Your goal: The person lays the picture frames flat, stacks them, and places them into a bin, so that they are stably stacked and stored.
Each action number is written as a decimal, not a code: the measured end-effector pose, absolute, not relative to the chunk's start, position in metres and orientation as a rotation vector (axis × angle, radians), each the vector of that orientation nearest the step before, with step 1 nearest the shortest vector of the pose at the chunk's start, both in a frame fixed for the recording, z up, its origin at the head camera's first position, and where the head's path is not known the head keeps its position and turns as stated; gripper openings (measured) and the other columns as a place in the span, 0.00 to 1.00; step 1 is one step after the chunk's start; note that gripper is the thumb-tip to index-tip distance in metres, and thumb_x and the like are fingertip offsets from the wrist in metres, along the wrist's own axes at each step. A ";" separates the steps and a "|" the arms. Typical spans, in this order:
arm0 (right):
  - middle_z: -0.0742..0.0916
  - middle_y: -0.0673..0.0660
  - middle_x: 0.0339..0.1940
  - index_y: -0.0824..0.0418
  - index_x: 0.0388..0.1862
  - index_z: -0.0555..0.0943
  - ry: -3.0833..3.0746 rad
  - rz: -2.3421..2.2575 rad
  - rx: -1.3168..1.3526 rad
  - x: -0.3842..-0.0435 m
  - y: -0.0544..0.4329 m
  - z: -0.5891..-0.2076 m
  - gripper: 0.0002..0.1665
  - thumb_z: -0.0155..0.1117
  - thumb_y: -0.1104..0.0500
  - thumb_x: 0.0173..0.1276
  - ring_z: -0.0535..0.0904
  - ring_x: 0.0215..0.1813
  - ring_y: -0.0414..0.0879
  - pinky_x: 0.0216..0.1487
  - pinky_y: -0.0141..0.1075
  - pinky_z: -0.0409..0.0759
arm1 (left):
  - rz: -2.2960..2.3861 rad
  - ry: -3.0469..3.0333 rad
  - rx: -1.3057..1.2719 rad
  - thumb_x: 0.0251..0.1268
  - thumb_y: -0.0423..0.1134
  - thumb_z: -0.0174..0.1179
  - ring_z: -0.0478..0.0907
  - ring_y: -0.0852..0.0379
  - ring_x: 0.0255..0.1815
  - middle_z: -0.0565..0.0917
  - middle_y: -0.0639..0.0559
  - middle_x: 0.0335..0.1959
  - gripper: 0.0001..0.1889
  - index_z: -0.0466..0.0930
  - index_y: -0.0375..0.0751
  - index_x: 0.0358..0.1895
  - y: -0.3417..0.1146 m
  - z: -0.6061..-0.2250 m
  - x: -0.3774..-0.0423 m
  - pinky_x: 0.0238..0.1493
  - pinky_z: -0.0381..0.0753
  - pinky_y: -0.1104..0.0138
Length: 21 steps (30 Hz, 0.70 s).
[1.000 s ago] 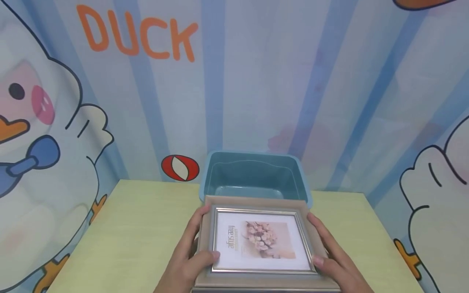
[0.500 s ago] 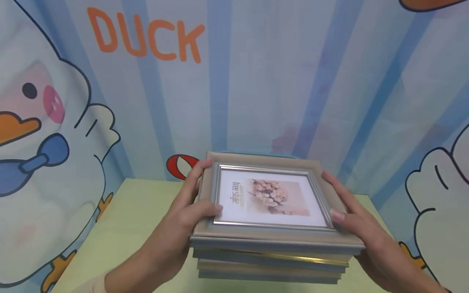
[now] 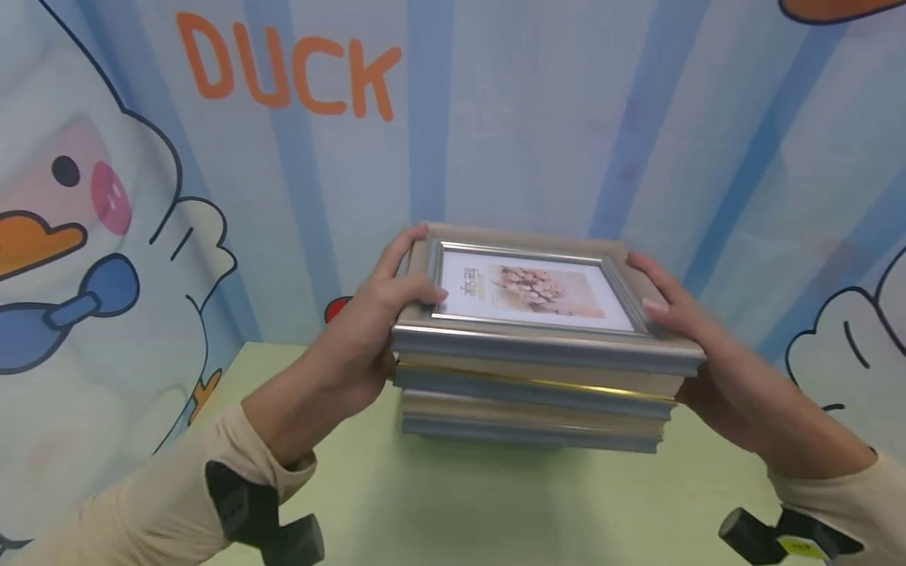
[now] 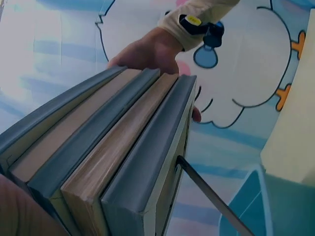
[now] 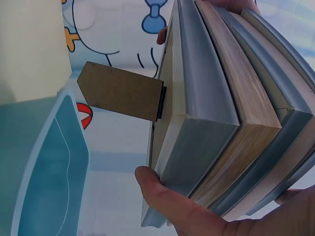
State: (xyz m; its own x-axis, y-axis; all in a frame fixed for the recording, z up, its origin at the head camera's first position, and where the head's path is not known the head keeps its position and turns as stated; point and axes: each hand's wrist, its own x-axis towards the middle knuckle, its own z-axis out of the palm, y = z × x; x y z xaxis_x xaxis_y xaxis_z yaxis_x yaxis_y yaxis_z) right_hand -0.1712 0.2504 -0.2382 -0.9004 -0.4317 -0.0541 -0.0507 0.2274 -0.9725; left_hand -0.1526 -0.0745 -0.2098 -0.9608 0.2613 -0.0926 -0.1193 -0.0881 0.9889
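Observation:
Both hands carry a stack of picture frames (image 3: 524,377), raised over the table. The top frame (image 3: 531,287) lies face up, showing a print of pink flowers and a silver inner border. At the stack's left side my left hand (image 3: 354,338) grips it, thumb on the top frame's edge. My right hand (image 3: 715,354) holds the opposite side the same way, its thumb also on top. From below, in the right wrist view, the lowest frame has a brown easel-back stand (image 5: 120,91) sticking out. Most of the fingers beneath are hidden in the head view.
A blue plastic bin (image 5: 34,132) stands below the stack; the wrist views show it, while the stack covers it in the head view. The pale yellow-green table (image 3: 467,503) ends against a duck-printed curtain (image 3: 517,118). Cameras (image 3: 265,511) sit on the wrists.
The stack has risen and tilted, so its front edges now show. Both hands kept their grip and rose with it. The blue bin has gone out of sight behind the stack in the head view.

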 end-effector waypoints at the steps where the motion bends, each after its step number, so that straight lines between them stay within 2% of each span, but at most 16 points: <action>1: 0.42 0.59 0.82 0.22 0.78 0.36 2.190 -1.729 -0.462 -0.175 0.250 -0.236 0.34 0.34 0.41 0.80 0.52 0.73 0.64 0.53 0.42 0.76 | 2.137 1.926 0.163 0.59 0.41 0.49 0.71 0.45 0.54 0.59 0.46 0.71 0.41 0.48 0.77 0.75 -0.074 -0.209 -0.159 0.43 0.77 0.60; 5: 0.49 0.54 0.79 0.21 0.78 0.40 2.131 -1.762 -0.489 -0.186 0.245 -0.231 0.33 0.36 0.41 0.81 0.57 0.72 0.58 0.55 0.45 0.78 | 2.141 1.925 0.201 0.60 0.41 0.50 0.67 0.42 0.57 0.56 0.48 0.73 0.42 0.46 0.75 0.76 -0.072 -0.208 -0.182 0.46 0.74 0.54; 11: 0.54 0.56 0.77 0.23 0.78 0.42 2.081 -1.825 -0.493 -0.209 0.238 -0.235 0.34 0.40 0.41 0.80 0.63 0.68 0.54 0.55 0.48 0.78 | 2.159 1.921 0.201 0.59 0.41 0.51 0.67 0.42 0.58 0.56 0.50 0.75 0.42 0.47 0.77 0.76 -0.069 -0.221 -0.216 0.47 0.70 0.45; 15: 0.54 0.59 0.76 0.25 0.79 0.40 2.087 -1.834 -0.460 -0.228 0.238 -0.250 0.36 0.40 0.40 0.79 0.67 0.65 0.54 0.54 0.49 0.78 | 2.170 1.925 0.185 0.60 0.41 0.51 0.66 0.42 0.60 0.54 0.50 0.76 0.42 0.47 0.77 0.76 -0.066 -0.240 -0.239 0.48 0.71 0.44; 21: 0.53 0.65 0.77 0.28 0.80 0.36 2.082 -1.843 -0.443 -0.260 0.239 -0.281 0.38 0.39 0.41 0.79 0.69 0.63 0.56 0.53 0.50 0.78 | 2.171 1.938 0.147 0.62 0.41 0.52 0.68 0.41 0.55 0.51 0.49 0.79 0.42 0.48 0.78 0.77 -0.061 -0.269 -0.271 0.44 0.74 0.46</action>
State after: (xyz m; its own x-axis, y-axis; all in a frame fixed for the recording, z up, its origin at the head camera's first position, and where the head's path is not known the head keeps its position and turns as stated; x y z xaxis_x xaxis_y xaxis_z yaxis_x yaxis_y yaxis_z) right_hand -0.2601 0.2393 -0.2805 -0.8993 -0.4358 -0.0362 -0.0170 0.1176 -0.9929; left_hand -0.2707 -0.0613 -0.2687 -0.9691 0.2346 -0.0761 -0.1021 -0.1008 0.9897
